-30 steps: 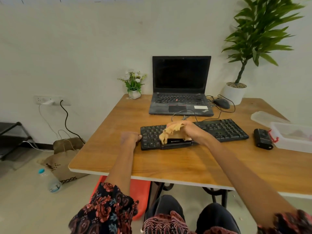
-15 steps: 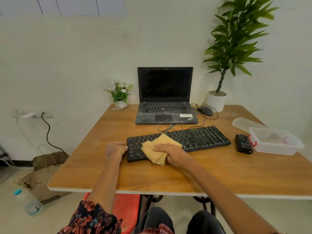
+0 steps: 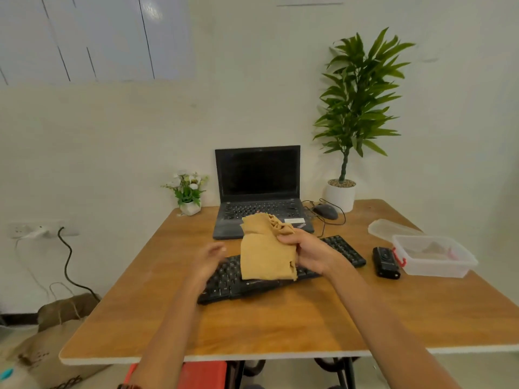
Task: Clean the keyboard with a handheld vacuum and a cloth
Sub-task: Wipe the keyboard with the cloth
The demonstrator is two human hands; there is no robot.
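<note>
1. You've lifted the cloth off the keyboard; your right hand pinches it above the keys.
2. Your left hand has let go, its blurred fingers loosely spread; wiping is paused, probably for refolding.

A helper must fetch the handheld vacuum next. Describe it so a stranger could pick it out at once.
Start at the wooden table and go to its right side, where a clear plastic box with red latches stands. The handheld vacuum lies just left of that box, right of the black keyboard. It is the only small, black, blocky device there, lying untouched by either hand.
</note>
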